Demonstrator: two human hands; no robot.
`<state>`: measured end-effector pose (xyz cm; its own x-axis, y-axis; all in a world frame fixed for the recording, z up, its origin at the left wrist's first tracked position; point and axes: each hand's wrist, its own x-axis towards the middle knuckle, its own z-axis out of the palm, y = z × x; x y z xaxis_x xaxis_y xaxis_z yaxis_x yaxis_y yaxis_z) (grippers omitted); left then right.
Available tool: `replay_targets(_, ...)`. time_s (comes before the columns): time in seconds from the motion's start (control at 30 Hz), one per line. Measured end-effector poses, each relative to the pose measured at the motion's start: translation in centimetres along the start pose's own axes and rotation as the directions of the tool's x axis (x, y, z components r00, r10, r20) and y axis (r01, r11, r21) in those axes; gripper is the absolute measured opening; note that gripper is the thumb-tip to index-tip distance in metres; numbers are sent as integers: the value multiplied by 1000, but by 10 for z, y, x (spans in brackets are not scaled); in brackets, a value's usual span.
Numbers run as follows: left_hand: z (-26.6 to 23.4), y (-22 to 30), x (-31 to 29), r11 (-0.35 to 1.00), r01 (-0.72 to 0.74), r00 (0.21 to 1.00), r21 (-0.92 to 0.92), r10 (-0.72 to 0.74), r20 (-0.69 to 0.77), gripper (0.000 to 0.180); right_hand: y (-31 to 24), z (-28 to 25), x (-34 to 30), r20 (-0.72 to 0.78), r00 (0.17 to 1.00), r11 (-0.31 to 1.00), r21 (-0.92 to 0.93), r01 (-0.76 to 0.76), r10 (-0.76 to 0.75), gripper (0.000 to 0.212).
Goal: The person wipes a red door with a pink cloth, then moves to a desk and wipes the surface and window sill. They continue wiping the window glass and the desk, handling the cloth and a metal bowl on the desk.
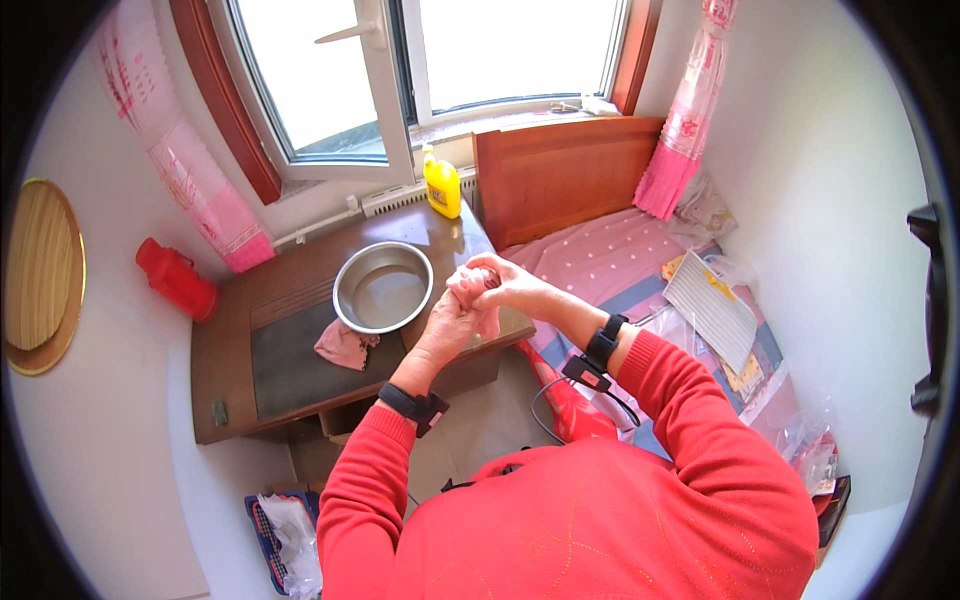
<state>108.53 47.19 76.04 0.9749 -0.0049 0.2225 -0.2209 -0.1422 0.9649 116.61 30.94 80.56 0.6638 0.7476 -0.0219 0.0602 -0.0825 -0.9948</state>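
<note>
Both my hands meet over the desk's right edge, just right of the metal basin, closed around a bunched pink cloth (468, 283). My left hand (450, 326) grips it from below and my right hand (518, 288) from the right side. Part of the cloth hangs down between them, and something dark shows by the right fingertips, too small to make out. The round basin (342, 302) stands on the brown desk and seems to hold some liquid. A second pink cloth (343, 345) lies crumpled against its near left side.
A yellow bottle (441, 187) stands at the desk's back right corner. On the left are a red thermos (178, 280) and a round woven tray (45, 275). To the right, a bed with a wooden headboard (570, 180) carries a white ridged panel (712, 310) and plastic bags.
</note>
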Motion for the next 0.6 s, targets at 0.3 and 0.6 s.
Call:
replay_targets(0.3,18,-17,18,941,131,988,-312,-97,121,28,13,-49,-32,-55,998,965,262,19,-5,34)
replay_targets(0.6,-15,6,15,999,-34,992,-12,33,-118,41,7,-70,-31,-208,977,975,-221,6,-54,19)
